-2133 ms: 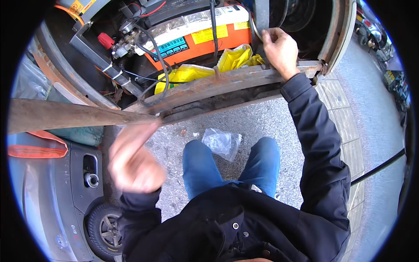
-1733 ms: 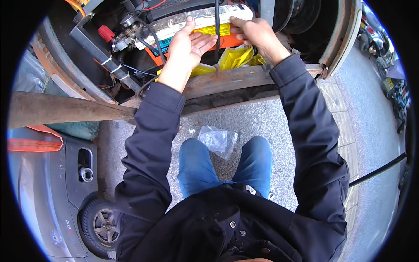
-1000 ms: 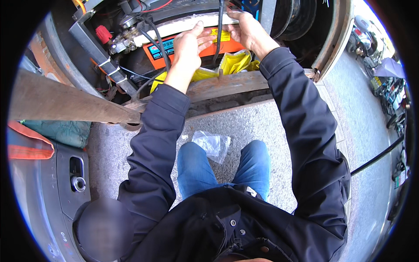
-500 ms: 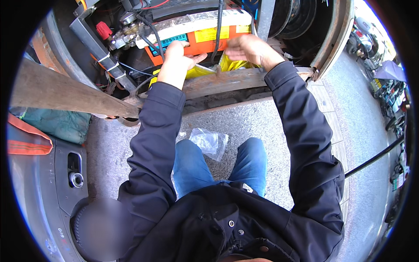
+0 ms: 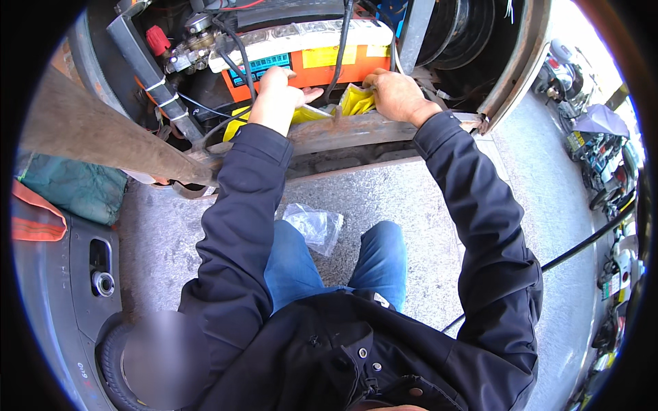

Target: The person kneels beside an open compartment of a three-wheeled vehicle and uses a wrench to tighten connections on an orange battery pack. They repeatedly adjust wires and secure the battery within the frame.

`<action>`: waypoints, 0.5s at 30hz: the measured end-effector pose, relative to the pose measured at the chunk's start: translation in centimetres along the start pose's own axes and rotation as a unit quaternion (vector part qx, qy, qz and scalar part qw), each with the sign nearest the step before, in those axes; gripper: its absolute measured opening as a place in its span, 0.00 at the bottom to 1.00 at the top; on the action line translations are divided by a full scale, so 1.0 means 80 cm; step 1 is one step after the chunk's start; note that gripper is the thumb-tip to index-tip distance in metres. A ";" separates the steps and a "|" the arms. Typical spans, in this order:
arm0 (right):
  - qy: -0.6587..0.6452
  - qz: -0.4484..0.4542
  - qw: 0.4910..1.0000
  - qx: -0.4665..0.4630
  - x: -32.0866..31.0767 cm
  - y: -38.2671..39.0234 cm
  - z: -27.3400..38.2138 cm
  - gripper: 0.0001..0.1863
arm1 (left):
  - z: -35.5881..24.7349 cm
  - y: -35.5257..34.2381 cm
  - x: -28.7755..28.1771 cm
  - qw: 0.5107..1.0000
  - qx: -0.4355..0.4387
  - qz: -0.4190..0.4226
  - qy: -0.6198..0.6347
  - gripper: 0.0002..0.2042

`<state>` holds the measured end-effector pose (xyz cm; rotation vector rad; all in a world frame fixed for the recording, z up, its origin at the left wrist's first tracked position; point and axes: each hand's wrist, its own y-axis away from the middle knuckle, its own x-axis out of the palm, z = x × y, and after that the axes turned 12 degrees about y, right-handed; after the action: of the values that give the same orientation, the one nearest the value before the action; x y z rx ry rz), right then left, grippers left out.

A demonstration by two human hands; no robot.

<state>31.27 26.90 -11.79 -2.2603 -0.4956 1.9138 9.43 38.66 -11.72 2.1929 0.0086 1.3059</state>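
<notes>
An orange box-shaped unit (image 5: 308,73) with a white upper edge and a blue label sits inside the metal compartment. My left hand (image 5: 275,97) is in front of its left part, thumb and fingers apart, with nothing seen in it. A crumpled yellow sheet (image 5: 356,101) lies along the foot of the unit, between it and the rusty front rail (image 5: 315,133). At the right end of that sheet is my right hand (image 5: 401,96), its fingers curled in and closed on the sheet's edge; the fingertips are partly hidden. A black cable (image 5: 340,51) hangs down across the unit between both hands.
To the left are a brass-coloured fitting (image 5: 199,51) with a red knob (image 5: 157,41) and a slanted metal bar (image 5: 147,72) with white ties. A brown beam (image 5: 103,133) crosses at left. A clear plastic bag (image 5: 315,226) lies on the ground before my knees. Motorbikes stand far right.
My right hand has gone from flat, stretched fingers against the orange unit to curled fingers on the yellow sheet, which now bunches up higher. My left hand stays nearly in place.
</notes>
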 end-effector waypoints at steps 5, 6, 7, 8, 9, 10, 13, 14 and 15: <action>-0.039 0.027 0.999 -0.024 0.008 0.023 -0.013 0.14 | 0.011 0.000 0.001 0.997 -0.003 -0.054 0.052 0.14; -0.046 0.027 0.998 -0.030 0.011 0.025 -0.016 0.14 | 0.010 0.001 0.003 0.996 -0.003 -0.069 0.061 0.14; -0.053 0.026 0.998 -0.037 0.013 0.026 -0.019 0.15 | 0.010 -0.003 0.002 0.996 -0.005 -0.070 0.062 0.14; -0.061 0.026 0.997 -0.044 0.016 0.028 -0.022 0.15 | 0.010 -0.008 -0.002 0.995 -0.007 -0.071 0.064 0.14; -0.049 0.051 0.997 -0.042 0.018 0.028 -0.023 0.18 | 0.013 -0.009 -0.002 0.995 -0.011 -0.073 0.064 0.14; -0.058 0.046 0.997 -0.028 0.020 0.030 -0.025 0.18 | 0.017 -0.009 -0.003 0.996 -0.004 -0.067 0.059 0.14; -0.070 0.021 0.997 0.012 0.025 0.040 -0.020 0.21 | 0.022 -0.013 -0.009 0.997 0.005 -0.056 0.053 0.12; -0.071 0.006 0.997 0.017 0.025 0.042 -0.020 0.20 | 0.021 -0.016 -0.008 0.998 0.014 -0.045 0.048 0.12; -0.073 -0.006 0.997 0.022 0.024 0.044 -0.016 0.20 | 0.022 -0.013 -0.010 0.998 0.022 -0.037 0.042 0.12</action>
<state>33.35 24.37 -14.46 -2.0950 -0.4788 2.0725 10.75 38.42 -13.49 2.1509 0.1506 1.3673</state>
